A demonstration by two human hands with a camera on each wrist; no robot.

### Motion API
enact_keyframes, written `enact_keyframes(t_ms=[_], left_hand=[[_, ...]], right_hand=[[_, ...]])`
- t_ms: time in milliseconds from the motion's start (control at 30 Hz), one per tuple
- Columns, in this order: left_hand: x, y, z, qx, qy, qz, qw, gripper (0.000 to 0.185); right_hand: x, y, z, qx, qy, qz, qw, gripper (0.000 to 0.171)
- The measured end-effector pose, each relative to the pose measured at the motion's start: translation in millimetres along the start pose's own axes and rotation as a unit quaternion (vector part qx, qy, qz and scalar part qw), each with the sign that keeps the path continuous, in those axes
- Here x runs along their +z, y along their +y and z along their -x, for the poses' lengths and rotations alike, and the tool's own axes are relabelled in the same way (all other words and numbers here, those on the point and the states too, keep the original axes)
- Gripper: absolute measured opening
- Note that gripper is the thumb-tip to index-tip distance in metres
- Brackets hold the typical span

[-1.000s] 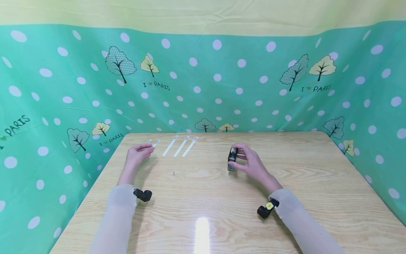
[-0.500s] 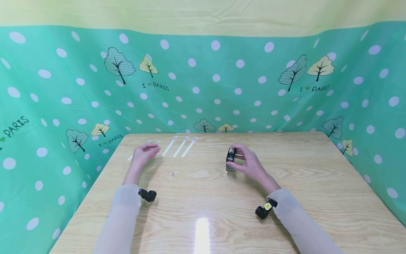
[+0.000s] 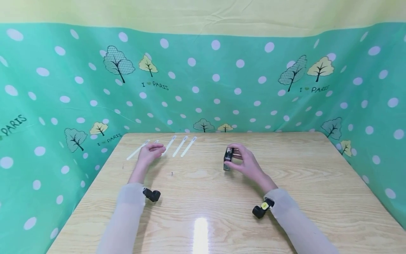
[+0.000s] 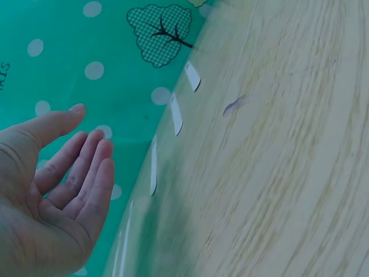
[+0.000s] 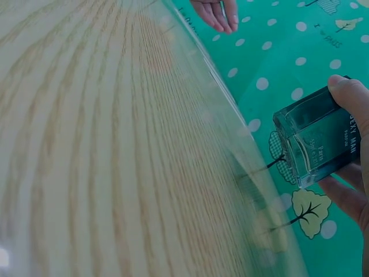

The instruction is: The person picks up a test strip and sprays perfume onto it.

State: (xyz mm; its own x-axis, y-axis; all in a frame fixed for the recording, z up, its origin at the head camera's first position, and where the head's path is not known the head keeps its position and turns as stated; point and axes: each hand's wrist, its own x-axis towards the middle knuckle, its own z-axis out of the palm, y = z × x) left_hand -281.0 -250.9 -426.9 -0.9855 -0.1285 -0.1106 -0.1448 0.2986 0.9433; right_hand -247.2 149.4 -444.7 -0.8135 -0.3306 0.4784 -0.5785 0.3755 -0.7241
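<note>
My right hand (image 3: 248, 165) grips a dark glass perfume bottle (image 3: 227, 165) above the middle of the table. In the right wrist view the bottle (image 5: 314, 138) is tilted, with "SEXY MAN" and "Paris" lettered on it, between thumb and fingers. My left hand (image 3: 148, 156) hovers over a row of white paper test strips (image 3: 189, 146) at the back left. Its fingers are loosely bent and apart from the thumb in the left wrist view, with nothing in the palm. It partly hides the strips at the left end; one slanting strip (image 3: 137, 149) shows beyond it.
The wooden table (image 3: 203, 197) carries a small dark mark or speck (image 3: 172, 173) in front of the strips. A green dotted cloth (image 3: 219, 81) with printed trees hangs close behind the table and at both sides.
My left hand has moved right along the strips, uncovering the leftmost one. My right hand, still holding the bottle, has shifted slightly left.
</note>
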Motion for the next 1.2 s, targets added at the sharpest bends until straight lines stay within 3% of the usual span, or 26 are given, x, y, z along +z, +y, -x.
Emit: enact_keyframes(t_ms=[700, 1100, 1200], left_hand=[[39.9, -7.0, -6.7, 0.026, -0.032, -0.044, 0.9982, 0.040], [57.0, -7.2, -7.6, 0.008, -0.019, -0.047, 0.9987, 0.036], [58.8, -8.1, -8.7, 0.000, -0.013, -0.050, 0.9987, 0.035]], right_hand=[[2.9, 0.9, -0.5, 0.008, -0.004, -0.008, 1.000, 0.065], [4.1, 2.0, 0.0, 0.015, -0.006, -0.013, 1.000, 0.064], [1.3, -11.7, 0.1, 0.015, -0.007, -0.013, 1.000, 0.063]])
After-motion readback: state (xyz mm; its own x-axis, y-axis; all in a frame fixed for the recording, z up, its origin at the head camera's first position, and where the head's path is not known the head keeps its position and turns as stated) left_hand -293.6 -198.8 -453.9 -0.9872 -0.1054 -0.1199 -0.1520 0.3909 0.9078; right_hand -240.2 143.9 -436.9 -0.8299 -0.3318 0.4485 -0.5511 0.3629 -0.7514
